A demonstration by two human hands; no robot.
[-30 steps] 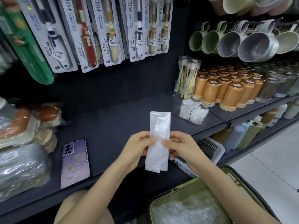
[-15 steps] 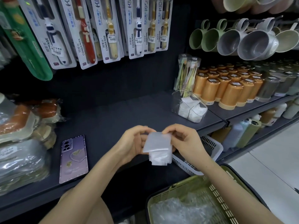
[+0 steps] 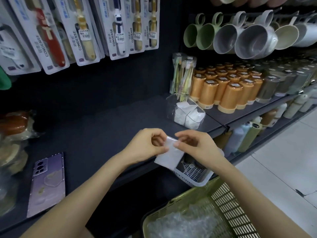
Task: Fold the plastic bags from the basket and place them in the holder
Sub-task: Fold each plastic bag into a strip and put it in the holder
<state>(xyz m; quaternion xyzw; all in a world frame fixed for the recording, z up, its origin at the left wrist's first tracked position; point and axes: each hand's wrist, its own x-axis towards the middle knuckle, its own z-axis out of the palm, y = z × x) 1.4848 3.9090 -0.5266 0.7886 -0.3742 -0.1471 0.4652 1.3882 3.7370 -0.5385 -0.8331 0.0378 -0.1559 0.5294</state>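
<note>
A folded, translucent white plastic bag point(image 3: 169, 155) hangs just above the front edge of the dark shelf point(image 3: 96, 127). My left hand point(image 3: 145, 145) pinches its upper left corner and my right hand point(image 3: 195, 145) pinches its upper right part. The clear plastic holder point(image 3: 186, 102) stands on the shelf behind my hands, with folded white bags inside. A green basket point(image 3: 221, 200) sits low at the right, holding a heap of crumpled clear bags point(image 3: 181, 225).
A purple phone point(image 3: 47, 182) lies on the shelf at the left, beside wrapped goods point(image 3: 13, 134). A white slotted basket point(image 3: 195, 174) sticks out under my hands. Orange canisters point(image 3: 228, 88) stand behind the holder; mugs and packaged toothbrushes hang above.
The bag was a long strip a second ago. It has since been folded over into a short packet, and my hands have shifted a little to the right.
</note>
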